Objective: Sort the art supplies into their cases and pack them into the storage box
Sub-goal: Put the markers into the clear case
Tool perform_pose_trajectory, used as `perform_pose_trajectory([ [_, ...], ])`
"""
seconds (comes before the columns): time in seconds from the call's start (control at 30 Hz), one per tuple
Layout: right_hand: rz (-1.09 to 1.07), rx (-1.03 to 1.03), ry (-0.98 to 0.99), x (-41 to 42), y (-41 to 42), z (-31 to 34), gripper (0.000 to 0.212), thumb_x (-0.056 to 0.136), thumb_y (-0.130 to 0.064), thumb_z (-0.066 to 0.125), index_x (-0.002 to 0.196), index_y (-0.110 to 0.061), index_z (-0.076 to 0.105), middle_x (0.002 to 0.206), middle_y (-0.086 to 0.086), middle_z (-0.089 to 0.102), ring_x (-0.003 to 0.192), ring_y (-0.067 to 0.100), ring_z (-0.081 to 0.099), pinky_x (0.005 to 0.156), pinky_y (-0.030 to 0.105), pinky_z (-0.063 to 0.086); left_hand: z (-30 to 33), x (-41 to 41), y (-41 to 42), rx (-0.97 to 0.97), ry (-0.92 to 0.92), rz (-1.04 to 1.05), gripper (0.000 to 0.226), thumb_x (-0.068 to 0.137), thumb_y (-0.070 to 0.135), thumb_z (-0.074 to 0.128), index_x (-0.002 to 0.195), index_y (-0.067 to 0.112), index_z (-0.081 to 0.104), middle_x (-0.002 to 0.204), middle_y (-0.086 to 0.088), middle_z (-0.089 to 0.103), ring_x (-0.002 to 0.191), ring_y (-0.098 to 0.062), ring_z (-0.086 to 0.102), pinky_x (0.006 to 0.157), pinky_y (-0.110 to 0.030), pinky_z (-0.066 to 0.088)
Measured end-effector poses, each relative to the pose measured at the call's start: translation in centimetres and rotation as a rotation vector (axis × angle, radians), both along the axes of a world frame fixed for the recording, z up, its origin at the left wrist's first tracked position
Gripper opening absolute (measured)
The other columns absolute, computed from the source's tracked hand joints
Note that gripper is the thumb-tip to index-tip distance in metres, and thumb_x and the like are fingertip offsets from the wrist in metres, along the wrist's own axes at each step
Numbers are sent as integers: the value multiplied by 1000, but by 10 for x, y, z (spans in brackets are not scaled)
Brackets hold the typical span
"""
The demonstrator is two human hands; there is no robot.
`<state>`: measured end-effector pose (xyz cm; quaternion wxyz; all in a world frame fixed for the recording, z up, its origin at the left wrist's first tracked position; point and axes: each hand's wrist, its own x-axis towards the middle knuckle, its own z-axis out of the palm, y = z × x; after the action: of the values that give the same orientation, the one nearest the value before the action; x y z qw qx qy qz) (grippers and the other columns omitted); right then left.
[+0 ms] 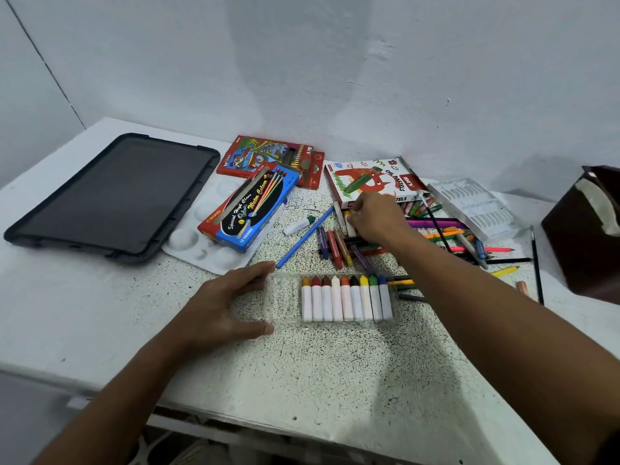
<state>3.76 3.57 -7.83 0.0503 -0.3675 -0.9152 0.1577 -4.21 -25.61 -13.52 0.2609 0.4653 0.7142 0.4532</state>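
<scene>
The clear crayon tray [330,300], nine crayons slotted, is steadied at its left end by the left hand [221,307], fingers spread flat, so it cannot slide. Beyond, a loose crayon [349,224] is pinched by the right hand [375,216] beside the oil pastels box [372,181], likely for the tray.

dark tablet [114,196] lying flat, far left | speckled white table [335,364] | bare pale wall [302,62] behind

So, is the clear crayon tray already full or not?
Not full. The clear crayon tray holds nine white-wrapped crayons side by side on its right part; its left part, by the left hand, is empty.
</scene>
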Motion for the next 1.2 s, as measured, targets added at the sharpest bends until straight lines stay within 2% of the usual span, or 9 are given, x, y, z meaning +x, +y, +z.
perform_pose_trajectory([
  [0.17,3,-24,1,-7,-2,-4,27,88,-30,67,92,-3,69,87,14,69,77,28,65,73,39,56,1,0,0,-8,5,9,90,53,54,84,133,55,42,135,26,53,123,4,52,104,-15,40],
  [0.27,-5,-24,1,-10,-3,-5,26,87,-28,67,91,-2,70,83,13,69,74,27,65,70,34,55,1,0,0,-21,22,12,91,53,55,84,134,55,42,136,24,54,122,6,52,105,-18,40],
  [0.43,-17,-23,-17,-14,-6,-5,20,86,-14,65,100,-1,69,90,14,70,75,27,64,71,34,56,1,-1,-1,-35,39,16,90,54,54,84,135,51,44,134,21,55,122,5,52,105,-17,40],
  [0.57,-20,-55,-10,-15,-8,-4,19,83,-8,64,99,0,70,103,13,70,84,27,65,77,38,57,2,-1,-1,-33,38,18,89,54,53,84,135,45,49,133,22,56,121,6,52,103,-12,39],
  [0.67,-15,-57,-25,-16,-10,-1,20,82,-4,62,99,-1,70,104,14,70,89,29,65,80,39,57,2,0,0,-25,22,24,89,54,52,84,135,48,47,133,20,56,122,5,52,103,-14,39],
  [0.83,3,-54,-77,-18,-19,3,26,86,-5,58,111,-1,66,110,17,66,97,31,63,75,31,51,2,0,-1,-15,4,22,90,53,51,85,134,50,45,133,17,57,122,3,53,104,-15,40],
  [1.0,-6,-118,-78,-18,-20,8,29,92,-11,56,117,4,61,113,20,63,100,33,60,86,41,53,1,0,0,-13,-5,25,88,54,49,85,134,48,48,132,16,58,122,2,53,104,-17,40],
  [1.07,-7,-130,-73,-17,-20,8,31,91,-15,59,116,3,62,114,19,63,102,33,60,88,42,53,2,1,-1,-13,-10,27,87,54,48,85,134,43,51,131,17,59,121,2,54,103,-15,40],
  [1.2,-8,-117,-23,-13,-14,20,28,90,-24,64,105,-1,68,103,12,68,91,25,64,83,38,54,3,2,-1,-12,-15,32,87,53,47,85,133,40,52,129,15,60,120,3,54,101,-10,39],
])
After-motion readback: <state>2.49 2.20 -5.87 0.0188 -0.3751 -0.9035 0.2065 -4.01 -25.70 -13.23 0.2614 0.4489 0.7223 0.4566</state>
